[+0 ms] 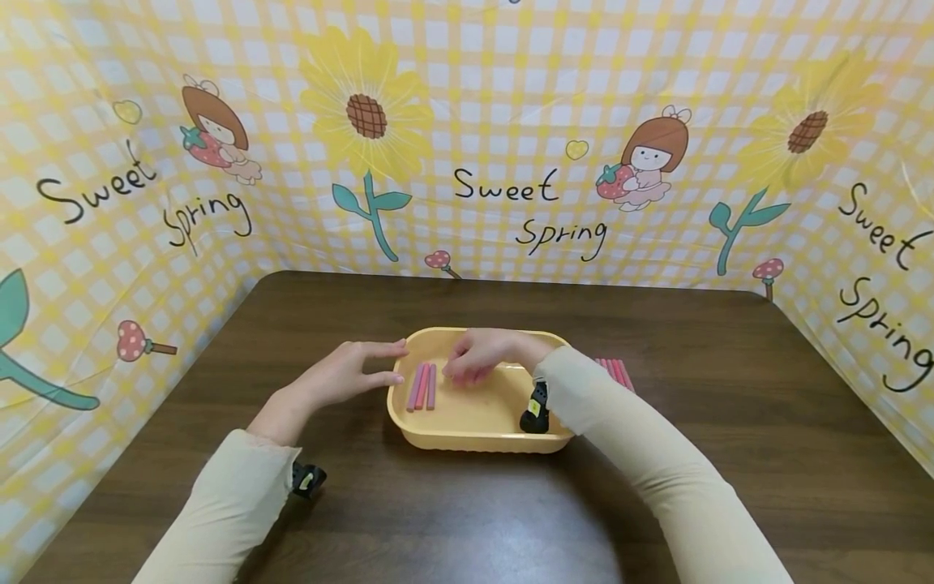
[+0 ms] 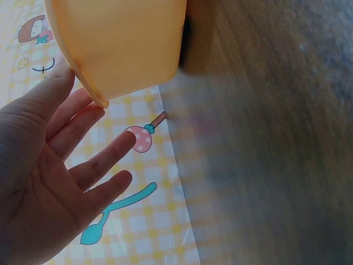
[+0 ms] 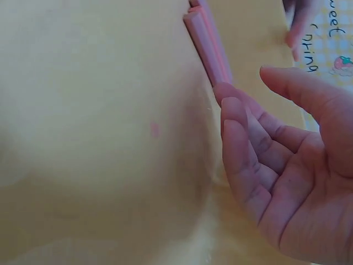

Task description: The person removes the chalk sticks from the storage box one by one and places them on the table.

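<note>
A shallow yellow tray (image 1: 481, 442) stands on the table. Three slim sticks (image 1: 422, 387), pink and mauve, lie side by side on its floor at the left. My left hand (image 1: 343, 371) is at the tray's left end, thumb and fingers extended, fingertips right at the rim. In the left wrist view, that hand (image 2: 60, 160) has its other fingers spread beside the tray's outer wall. Over the tray floor, my right hand (image 1: 477, 357) is just right of the sticks. From the right wrist, the hand (image 3: 276, 160) shows bent fingers and a separate thumb, nothing between them, fingertips by the sticks' ends.
More pink sticks (image 1: 616, 375) lie in a row on the dark wooden table (image 1: 730, 422), right of the tray and partly behind my right sleeve (image 1: 642, 454). A yellow checked cloth (image 1: 496, 105) with printed flowers surrounds the table's back and sides.
</note>
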Demonstrator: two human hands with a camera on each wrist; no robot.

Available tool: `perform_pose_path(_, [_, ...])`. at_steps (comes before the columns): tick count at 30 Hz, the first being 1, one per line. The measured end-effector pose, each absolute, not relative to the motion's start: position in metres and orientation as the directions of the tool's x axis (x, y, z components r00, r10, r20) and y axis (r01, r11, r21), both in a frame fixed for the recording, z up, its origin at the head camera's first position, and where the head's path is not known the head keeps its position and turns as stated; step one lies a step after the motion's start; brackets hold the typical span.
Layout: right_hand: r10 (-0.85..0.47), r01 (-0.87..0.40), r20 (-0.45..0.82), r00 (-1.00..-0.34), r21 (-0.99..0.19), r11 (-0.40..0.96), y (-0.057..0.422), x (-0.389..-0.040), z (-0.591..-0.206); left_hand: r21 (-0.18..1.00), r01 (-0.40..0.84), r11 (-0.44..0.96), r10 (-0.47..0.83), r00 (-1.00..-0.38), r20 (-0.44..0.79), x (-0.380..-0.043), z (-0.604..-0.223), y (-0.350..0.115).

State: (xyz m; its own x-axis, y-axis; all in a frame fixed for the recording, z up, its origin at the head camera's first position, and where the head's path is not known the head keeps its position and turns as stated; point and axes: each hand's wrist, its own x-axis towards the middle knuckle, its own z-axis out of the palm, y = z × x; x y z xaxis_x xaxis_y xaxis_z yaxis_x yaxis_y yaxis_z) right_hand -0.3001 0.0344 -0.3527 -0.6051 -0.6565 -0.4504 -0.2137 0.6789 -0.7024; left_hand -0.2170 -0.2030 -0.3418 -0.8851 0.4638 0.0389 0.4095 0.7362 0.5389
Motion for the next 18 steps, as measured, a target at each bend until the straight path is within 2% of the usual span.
perform_pose_path(9, [-0.652,-0.194,-0.485,-0.584,-0.696,0.691,0.019,-0.299,-0.36,0.542,0.409,0.734,0.467,-0.883,0.033,-0.217,-0.342,-0.202])
perform_pose_path(18, [-0.614,-0.203,-0.485,-0.622,-0.658,0.725,0.01,-0.293,-0.361,0.539,0.425,0.728,0.478,-0.877,0.046,-0.217,-0.342,-0.203])
